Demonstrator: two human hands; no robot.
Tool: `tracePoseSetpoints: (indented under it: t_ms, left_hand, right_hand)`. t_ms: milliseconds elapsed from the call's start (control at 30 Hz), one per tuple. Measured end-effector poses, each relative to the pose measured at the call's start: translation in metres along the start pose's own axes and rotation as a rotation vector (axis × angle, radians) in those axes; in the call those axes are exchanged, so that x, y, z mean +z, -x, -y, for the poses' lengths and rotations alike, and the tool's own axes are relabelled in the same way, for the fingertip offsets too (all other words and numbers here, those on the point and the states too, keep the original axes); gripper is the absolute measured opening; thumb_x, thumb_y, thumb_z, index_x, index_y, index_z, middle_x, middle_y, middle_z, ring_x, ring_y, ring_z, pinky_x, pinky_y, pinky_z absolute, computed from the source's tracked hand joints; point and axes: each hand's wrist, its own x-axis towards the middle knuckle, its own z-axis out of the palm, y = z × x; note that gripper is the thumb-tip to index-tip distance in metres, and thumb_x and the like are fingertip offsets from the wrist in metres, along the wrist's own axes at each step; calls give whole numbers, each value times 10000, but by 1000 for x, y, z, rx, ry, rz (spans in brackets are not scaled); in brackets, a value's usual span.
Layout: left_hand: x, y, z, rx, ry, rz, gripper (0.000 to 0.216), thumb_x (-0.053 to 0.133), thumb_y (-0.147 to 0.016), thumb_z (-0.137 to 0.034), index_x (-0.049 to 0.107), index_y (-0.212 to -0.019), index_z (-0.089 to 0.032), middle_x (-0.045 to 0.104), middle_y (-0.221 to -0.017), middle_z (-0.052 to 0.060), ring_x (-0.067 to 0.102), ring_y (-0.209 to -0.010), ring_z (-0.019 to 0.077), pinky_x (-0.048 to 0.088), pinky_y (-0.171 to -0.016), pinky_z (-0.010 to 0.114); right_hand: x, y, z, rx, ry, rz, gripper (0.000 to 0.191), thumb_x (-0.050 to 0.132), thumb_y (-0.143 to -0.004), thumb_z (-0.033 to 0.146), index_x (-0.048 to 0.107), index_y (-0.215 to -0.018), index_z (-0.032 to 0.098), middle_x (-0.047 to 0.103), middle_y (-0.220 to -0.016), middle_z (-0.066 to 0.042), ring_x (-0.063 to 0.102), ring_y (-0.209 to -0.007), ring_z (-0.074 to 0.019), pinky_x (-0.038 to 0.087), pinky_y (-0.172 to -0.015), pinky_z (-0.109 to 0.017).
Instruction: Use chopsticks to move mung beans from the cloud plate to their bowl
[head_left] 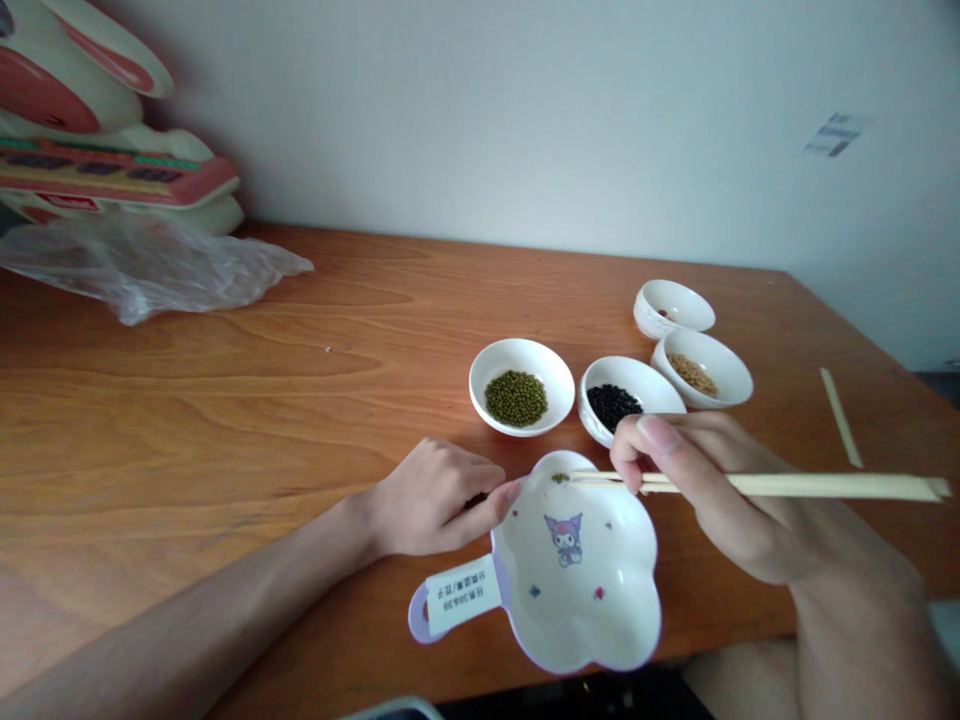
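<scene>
A white flower-shaped bowl [585, 610] with a purple edge, a cartoon print and a labelled handle lies near the front of the table. My left hand [442, 500] is closed at its left rim, with fingers curled and the thumb against the edge. Wooden chopsticks [832, 487] are gripped in my right hand [720, 480], their tips inside the bowl near its far rim. Right by the tips lie a few small green beans [560, 478]. Behind stands a white bowl [555, 375] of green mung beans [516, 398], next to a bowl [649, 380] of black beans [613, 405].
At the back right, a bowl [735, 380] holds tan beans [691, 374], with another white bowl [686, 298] behind it. A pale wooden strip [841, 418] lies at the right. A clear plastic bag [180, 265] and a toy keyboard [112, 175] occupy the back left.
</scene>
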Motion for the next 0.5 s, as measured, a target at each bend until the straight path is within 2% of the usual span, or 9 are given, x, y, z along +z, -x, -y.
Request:
tracePoseSetpoints:
  t_ms: [200, 367, 500]
  left_hand:
    - [0, 0, 0, -13, -7, 26, 461, 369, -1145, -367, 564, -767, -189, 629, -680, -2, 536, -574, 116, 348, -581, 297]
    - [1, 0, 1, 6, 6, 7, 455, 392, -1141, -349, 574, -756, -185, 628, -671, -6, 534, -563, 109, 359, -573, 292]
    - [1, 1, 1, 0, 19, 11, 450, 394, -1140, -349, 572, -760, -186, 622, -674, -7, 531, -567, 109, 354, -575, 298]
  right_hand:
    - [3, -2, -4, 6, -39, 38, 508, 309, -1133, 528, 575, -817, 233, 635, -794, -16, 616, -753, -193, 466, -695, -340]
    - [3, -7, 0, -72, -21, -1, 535, 283, -1138, 514, 574, -793, 227, 634, -765, -14, 606, -717, -185, 447, -686, -339]
    - [4, -8, 1, -63, -29, 13, 530, 300, -1135, 513, 562, -777, 225, 623, -742, -11, 602, -684, -176, 442, -651, -327]
